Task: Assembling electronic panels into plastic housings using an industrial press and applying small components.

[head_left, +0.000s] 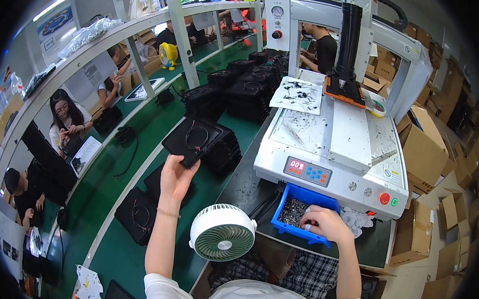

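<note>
My left hand (177,177) grips the near corner of a flat black panel (210,130) with a thin loop of wire on it. That panel is at the top of a stack of similar black panels (225,158); whether it rests on them or is lifted I cannot tell. My right hand (326,224) reaches into a blue plastic bin (298,232), fingertips curled together among many small dark metal pieces (291,210). What the fingertips hold is hidden. The bin stands just below the front of a white benchtop machine (331,149).
A round white fan (223,232) stands between my forearms. More black panels (136,214) lie left of my left arm, and stacks (248,87) stand farther back. Crumpled white tissue (357,220) sits beside the bin. Cardboard boxes (414,229) fill the right side. Other people work beyond the shelf frame.
</note>
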A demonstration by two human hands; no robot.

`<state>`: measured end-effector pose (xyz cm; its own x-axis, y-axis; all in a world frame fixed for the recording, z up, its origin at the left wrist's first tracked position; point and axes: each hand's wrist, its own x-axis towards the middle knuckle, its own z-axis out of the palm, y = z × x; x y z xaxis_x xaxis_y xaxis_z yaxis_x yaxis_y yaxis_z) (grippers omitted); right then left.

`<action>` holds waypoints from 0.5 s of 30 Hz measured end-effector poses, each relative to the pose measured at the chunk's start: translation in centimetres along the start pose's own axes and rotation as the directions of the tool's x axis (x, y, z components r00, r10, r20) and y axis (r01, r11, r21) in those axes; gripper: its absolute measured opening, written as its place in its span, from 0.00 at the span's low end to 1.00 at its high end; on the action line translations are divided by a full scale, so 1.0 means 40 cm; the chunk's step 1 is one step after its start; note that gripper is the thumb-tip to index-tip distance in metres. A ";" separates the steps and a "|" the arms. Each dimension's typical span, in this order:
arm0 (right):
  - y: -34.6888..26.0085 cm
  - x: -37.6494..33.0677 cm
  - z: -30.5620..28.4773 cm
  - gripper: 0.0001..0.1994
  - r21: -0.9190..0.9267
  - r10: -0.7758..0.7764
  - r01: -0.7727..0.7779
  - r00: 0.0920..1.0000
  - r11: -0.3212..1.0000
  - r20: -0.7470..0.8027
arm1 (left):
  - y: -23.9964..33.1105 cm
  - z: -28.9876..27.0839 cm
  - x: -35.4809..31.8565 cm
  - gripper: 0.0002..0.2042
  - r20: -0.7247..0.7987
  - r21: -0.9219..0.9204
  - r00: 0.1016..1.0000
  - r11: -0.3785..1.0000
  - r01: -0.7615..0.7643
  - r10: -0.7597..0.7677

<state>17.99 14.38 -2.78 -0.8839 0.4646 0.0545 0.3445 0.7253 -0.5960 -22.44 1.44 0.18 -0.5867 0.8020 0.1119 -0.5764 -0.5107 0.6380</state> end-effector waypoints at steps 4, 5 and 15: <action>0.004 -0.005 0.001 0.05 -0.052 0.005 -0.004 1.000 0.999 0.022 | 0.026 0.125 -0.122 0.12 0.033 -0.051 0.989 0.988 0.148 -0.146; 0.012 -0.007 0.003 0.05 -0.071 0.008 -0.008 1.000 0.997 -0.002 | 0.023 0.146 -0.139 0.12 0.035 -0.072 0.980 0.977 0.199 -0.197; 0.006 0.022 -0.006 0.12 0.020 -0.099 0.101 0.993 0.995 -0.064 | -0.044 0.355 -0.313 0.22 0.054 0.127 0.994 0.988 0.088 -0.096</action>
<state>17.35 15.08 -2.69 -0.8915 0.4220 0.1646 0.2476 0.7582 -0.6032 -6.00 -3.32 8.48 -0.4974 0.8627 0.0911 -0.5490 -0.3944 0.7369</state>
